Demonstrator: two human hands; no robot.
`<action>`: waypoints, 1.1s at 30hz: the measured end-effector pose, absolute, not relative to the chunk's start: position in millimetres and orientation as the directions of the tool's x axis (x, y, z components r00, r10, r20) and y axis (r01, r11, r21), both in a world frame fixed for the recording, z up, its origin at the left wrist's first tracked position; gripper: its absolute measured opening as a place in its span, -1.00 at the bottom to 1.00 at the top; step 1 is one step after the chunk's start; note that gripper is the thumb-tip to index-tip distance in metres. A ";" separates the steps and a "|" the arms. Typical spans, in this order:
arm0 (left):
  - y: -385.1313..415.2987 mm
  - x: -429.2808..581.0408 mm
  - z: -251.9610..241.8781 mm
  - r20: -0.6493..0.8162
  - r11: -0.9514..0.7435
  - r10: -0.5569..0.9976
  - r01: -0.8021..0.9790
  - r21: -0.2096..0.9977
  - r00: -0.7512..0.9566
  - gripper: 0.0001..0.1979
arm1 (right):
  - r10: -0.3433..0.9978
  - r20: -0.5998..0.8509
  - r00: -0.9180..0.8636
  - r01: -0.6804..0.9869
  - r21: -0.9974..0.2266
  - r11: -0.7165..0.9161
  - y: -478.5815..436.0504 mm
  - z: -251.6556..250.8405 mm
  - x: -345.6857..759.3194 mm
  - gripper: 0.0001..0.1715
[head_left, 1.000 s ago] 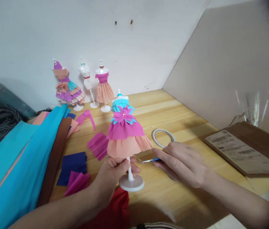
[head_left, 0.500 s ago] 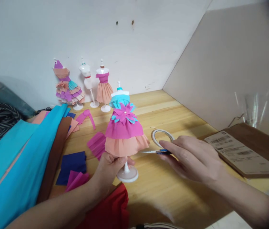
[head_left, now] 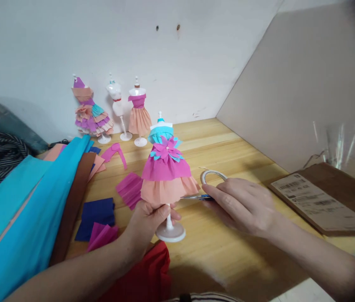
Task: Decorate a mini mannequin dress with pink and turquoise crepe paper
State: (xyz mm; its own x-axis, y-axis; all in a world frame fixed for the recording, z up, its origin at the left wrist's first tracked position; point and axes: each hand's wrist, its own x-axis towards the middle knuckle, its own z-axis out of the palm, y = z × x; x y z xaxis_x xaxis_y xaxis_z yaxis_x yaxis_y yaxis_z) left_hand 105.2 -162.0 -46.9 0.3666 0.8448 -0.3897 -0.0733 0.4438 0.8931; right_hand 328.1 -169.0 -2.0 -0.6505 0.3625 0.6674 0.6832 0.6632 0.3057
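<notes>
A small white mannequin (head_left: pixel 168 230) stands on the wooden table (head_left: pixel 243 151), wearing a paper dress (head_left: pixel 167 172) with a turquoise top, a magenta flower, a magenta tier and a peach skirt. My left hand (head_left: pixel 147 220) is closed round the mannequin's stem just under the skirt. My right hand (head_left: pixel 240 205) is closed on small blue-handled scissors (head_left: pixel 196 196), whose blades point left at the peach skirt's hem. A roll of white tape (head_left: pixel 212 176) lies just behind my right hand.
Three other mannequins (head_left: pixel 121 109) stand by the back wall, two in paper dresses. Turquoise, brown and peach paper sheets (head_left: pixel 29 214) lie at left, with navy (head_left: pixel 97 212), magenta (head_left: pixel 129 189) and red (head_left: pixel 146 277) pieces nearby. A labelled cardboard package (head_left: pixel 319 201) lies at right.
My right hand with the scissors swung out to the right, then came back left to the skirt's hem. My left hand shifted the mannequin slightly away from me and straightened it.
</notes>
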 end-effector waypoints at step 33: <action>-164.0 107.6 -44.6 -0.404 0.460 0.852 -0.108 0.881 0.334 -0.63 | 0.402 0.752 -0.523 0.777 0.226 0.588 -178.4 -12.2 324.1 -0.78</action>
State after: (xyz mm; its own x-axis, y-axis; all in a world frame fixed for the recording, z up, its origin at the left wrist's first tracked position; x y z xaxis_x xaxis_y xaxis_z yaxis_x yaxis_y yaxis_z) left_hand 107.6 -164.0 -44.6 0.3338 0.8516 -0.4043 -0.1076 0.4605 0.8811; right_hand 324.1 -178.4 -12.2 -0.5226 0.4019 0.7519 0.7769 0.5878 0.2258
